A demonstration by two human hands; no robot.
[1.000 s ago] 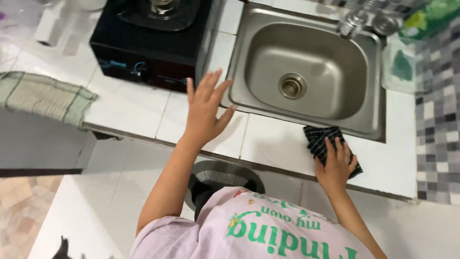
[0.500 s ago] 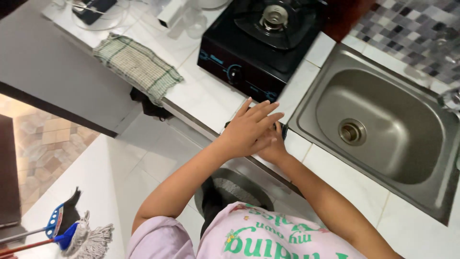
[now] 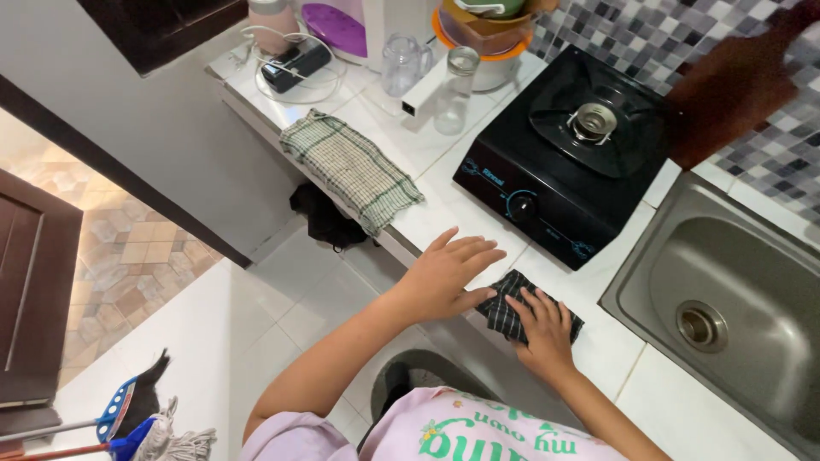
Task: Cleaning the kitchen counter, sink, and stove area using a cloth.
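My right hand [image 3: 544, 329] presses flat on a dark checked cloth [image 3: 506, 309] lying on the white tiled counter [image 3: 608, 350], just in front of the black single-burner stove [image 3: 571, 154]. My left hand [image 3: 446, 275] rests open on the counter edge right beside the cloth, fingers spread and touching its left side. Both arms reach forward from my pink shirt at the bottom.
A steel sink [image 3: 728, 309] lies to the right. A green checked towel [image 3: 352, 168] lies left of the stove, with a glass jug [image 3: 401, 65], jars and a charger behind it. A mop [image 3: 137, 427] lies on the floor at lower left.
My right hand has slid the dark cloth leftward along the counter, from in front of the sink to in front of the stove. My left hand moved left with it.
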